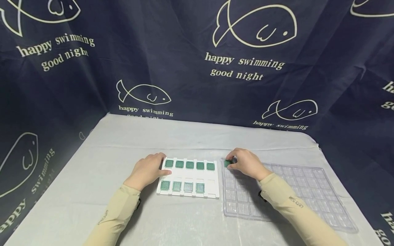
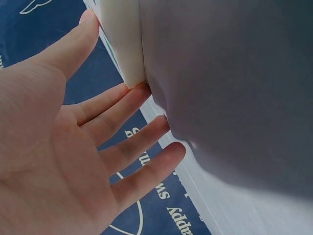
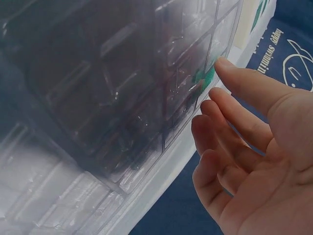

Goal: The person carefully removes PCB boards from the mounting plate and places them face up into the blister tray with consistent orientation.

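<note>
In the head view my left hand (image 1: 147, 169) is at the left edge of a white tray (image 1: 187, 173), its thumb lying over the top. In the left wrist view the fingers are fairly straight and spread, two tips touching the tray's edge. Small green circuit boards (image 1: 189, 165) sit in two rows of slots on that tray. My right hand (image 1: 246, 163) pinches another green circuit board (image 1: 227, 163) between thumb and fingertips, at the far left compartment of a clear plastic tray (image 1: 231, 194). In the right wrist view this board (image 3: 209, 77) shows partly, by the thumb tip.
The two trays lie side by side on a pale cloth-covered table (image 1: 129, 136), with a narrow gap between them. The near right slot (image 1: 211, 186) of the white tray holds no board. Dark blue curtains (image 1: 191, 68) with fish prints hang around the table.
</note>
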Available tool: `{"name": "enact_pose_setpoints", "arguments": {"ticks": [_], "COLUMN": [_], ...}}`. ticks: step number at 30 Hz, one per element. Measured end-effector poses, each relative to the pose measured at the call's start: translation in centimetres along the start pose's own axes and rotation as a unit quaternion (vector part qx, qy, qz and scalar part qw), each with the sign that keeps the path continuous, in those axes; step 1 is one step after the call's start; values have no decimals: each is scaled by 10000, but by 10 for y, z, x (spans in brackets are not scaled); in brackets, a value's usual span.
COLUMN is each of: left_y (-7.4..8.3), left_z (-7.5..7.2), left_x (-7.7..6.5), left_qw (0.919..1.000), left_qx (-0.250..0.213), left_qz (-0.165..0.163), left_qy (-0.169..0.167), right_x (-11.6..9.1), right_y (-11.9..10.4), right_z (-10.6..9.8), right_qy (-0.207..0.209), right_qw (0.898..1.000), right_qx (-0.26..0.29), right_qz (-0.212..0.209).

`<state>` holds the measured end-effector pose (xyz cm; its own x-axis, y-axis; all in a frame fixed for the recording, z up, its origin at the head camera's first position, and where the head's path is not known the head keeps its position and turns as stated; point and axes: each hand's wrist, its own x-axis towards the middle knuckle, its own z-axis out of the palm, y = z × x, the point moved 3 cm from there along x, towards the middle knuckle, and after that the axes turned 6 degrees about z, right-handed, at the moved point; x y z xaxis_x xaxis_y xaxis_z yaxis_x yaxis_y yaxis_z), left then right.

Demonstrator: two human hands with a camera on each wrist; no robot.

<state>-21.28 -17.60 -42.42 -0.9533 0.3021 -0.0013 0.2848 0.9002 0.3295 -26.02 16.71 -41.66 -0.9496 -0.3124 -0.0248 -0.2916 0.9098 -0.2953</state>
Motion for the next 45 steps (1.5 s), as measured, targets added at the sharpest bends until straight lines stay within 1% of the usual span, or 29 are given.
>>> {"name": "enact_pose_setpoints", "arguments": {"ticks": [10, 22, 28, 33, 38, 41, 45], "left_y": [2, 0, 0, 1, 0, 0, 0], "left_z": [-2, -1, -1, -1, 0, 0, 1], "left_x": [-1, 0, -1, 0, 0, 0, 0], "left_qw": [10000, 10000, 10000, 10000, 10000, 10000, 10000], "left_qx": [18, 13, -10, 1, 5, -24, -49], "left_qz": [-11, -20, -25, -24, -27, -30, -26], "left_qy": [-31, -17, -23, -30, -65, -67, -55], "right_x": [0, -4, -7, -11, -15, -17, -19], "right_y": [-1, -4, -6, -8, -19, -33, -51], "right_z": [0, -1, 1, 2, 1, 0, 1], "right_qy": [-4, 46, 174, 370, 574, 716, 739], "right_qw": [10000, 10000, 9998, 9990, 9974, 9957, 9941], "right_qx": [-12, -23, -105, -262, -383, -421, -490], "right_qz": [22, 6, 8, -12, -194, -415, -617]}}
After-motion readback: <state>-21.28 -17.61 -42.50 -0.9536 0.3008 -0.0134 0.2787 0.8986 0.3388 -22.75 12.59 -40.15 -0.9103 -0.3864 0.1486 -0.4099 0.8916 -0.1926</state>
